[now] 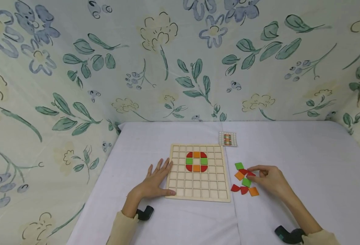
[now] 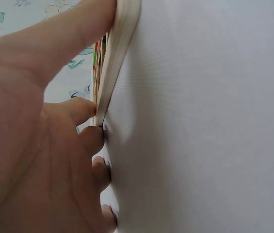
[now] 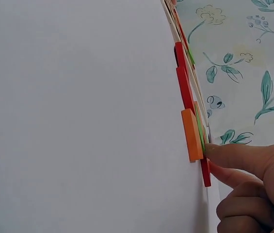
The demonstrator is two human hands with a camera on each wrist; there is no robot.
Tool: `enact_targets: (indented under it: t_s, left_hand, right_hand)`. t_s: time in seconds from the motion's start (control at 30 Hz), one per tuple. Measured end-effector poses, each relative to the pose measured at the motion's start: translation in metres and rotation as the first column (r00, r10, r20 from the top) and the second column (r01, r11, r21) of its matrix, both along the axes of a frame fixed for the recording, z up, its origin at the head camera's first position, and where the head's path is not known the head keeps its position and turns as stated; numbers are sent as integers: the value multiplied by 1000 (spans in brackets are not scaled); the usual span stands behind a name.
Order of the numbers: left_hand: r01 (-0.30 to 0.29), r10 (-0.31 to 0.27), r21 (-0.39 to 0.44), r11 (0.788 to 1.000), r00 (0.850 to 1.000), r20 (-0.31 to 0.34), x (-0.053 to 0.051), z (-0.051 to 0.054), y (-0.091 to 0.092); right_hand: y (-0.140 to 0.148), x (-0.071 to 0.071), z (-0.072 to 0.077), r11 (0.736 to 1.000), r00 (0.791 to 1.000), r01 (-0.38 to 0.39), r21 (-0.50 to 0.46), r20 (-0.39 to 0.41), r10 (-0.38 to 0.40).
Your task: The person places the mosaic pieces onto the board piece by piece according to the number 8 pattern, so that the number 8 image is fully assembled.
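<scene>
A wooden grid board (image 1: 211, 185) lies on the table. Set in its upper middle is a ring of red quarter-circles, orange squares (image 1: 196, 168) and green squares (image 1: 189, 161) around one bare cell. My left hand (image 1: 155, 182) has its fingers spread along the board's left edge, the thumb on the lower left corner; in the left wrist view the thumb (image 2: 54, 36) touches the rim. At the loose pieces right of the board, my right hand (image 1: 270, 178) pinches a red quarter-circle piece (image 1: 251, 174) between thumb and index finger. The right wrist view shows that red piece (image 3: 205, 174) partly behind the thumb.
Around the right hand lie loose pieces: a green square (image 1: 239, 166), orange squares (image 1: 254, 191) and red quarter-circles (image 1: 235, 188). A small pattern card (image 1: 232, 139) lies beyond the board's upper right corner. White cloth (image 1: 149, 136) covers the table; flowered fabric hangs behind.
</scene>
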State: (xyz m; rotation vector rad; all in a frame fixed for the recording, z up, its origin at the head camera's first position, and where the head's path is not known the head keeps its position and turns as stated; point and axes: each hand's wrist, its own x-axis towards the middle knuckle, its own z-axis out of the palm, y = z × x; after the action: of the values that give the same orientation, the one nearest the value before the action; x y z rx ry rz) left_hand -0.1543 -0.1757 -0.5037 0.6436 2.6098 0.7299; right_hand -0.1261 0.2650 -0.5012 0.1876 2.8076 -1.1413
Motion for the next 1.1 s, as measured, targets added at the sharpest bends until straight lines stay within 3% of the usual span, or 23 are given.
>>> enact_targets:
  t_s: [0.53, 0.8, 1.1]
  left_hand:
    - [-2, 2, 3, 1000, 1000, 5, 0, 4, 2]
    - [2, -2, 1, 1000, 1000, 4, -2, 2, 3]
    - [-5, 5, -6, 1000, 1000, 6, -2, 2, 3]
  right_hand:
    - [0, -1, 0, 994, 992, 61, 94, -113, -51]
    - [4, -1, 4, 997, 998, 13, 71, -55, -9]
    - [7, 0, 7, 987, 995, 78, 142, -67, -69]
